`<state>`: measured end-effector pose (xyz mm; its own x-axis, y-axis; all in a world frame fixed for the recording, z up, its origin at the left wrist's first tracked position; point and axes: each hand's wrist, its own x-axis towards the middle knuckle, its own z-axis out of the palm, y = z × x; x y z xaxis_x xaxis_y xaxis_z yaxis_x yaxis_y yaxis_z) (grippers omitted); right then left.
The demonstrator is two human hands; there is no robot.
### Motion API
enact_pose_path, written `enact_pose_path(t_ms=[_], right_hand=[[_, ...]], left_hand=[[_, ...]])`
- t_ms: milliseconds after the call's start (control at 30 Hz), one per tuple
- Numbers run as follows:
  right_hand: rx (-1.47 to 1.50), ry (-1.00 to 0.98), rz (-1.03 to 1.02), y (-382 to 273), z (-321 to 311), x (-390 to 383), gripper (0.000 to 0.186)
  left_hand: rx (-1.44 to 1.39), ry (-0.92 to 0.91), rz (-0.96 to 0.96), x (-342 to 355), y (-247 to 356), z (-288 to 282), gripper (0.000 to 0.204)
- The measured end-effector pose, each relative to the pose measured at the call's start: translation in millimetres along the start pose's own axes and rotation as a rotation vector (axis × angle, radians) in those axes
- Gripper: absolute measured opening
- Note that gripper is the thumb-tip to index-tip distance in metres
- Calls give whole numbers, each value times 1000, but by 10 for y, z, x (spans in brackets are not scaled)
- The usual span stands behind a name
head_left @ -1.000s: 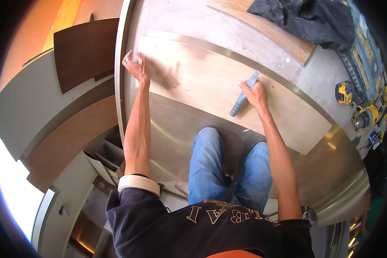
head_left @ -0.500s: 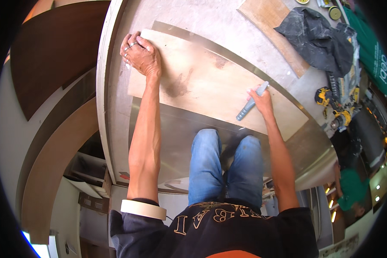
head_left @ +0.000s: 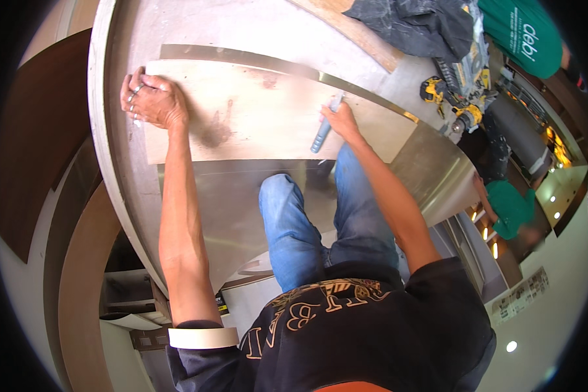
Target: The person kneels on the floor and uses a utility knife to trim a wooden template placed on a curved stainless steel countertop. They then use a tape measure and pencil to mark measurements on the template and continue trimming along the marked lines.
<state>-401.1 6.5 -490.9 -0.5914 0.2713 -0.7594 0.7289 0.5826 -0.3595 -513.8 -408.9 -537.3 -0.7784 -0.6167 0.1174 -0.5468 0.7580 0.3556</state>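
A pale plywood board (head_left: 261, 117) lies over a metal sheet (head_left: 212, 189), whose strip shows along the board's far edge. My left hand (head_left: 153, 103) is at the board's left end, its ringed fingers curled over that end. My right hand (head_left: 340, 121) is closed on a grey-blue elongated tool (head_left: 320, 137), held slanted over the board's right part. My knees in jeans (head_left: 277, 202) are on the metal sheet, the right one at the board's near edge. A cream ring like a tape roll (head_left: 202, 336) is round my left upper arm.
A black crumpled cloth (head_left: 411, 26), yellow-black power tools (head_left: 438, 91) and a wood offcut (head_left: 372, 39) lie at the far right. Two people in green shirts (head_left: 509, 209) are at the right. A raised pale edge (head_left: 101, 124) borders the left, beside dark curved panels (head_left: 29, 137).
The view has shifted, putting the board further left. My left fingers have curled over the board's end. My right knee has moved up to the board's near edge. The tool stays in my right hand.
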Motion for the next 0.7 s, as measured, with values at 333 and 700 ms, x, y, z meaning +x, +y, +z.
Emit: enact_pose_path(t_ms=[333, 700], right_hand=[[-252, -112, 39, -302, -34, -159, 28], [-82, -610, -149, -1295, -374, -308, 35]], left_hand=[[9, -18, -22, -7, 16, -22, 32], [81, -44, -28, 24, 62, -63, 28]])
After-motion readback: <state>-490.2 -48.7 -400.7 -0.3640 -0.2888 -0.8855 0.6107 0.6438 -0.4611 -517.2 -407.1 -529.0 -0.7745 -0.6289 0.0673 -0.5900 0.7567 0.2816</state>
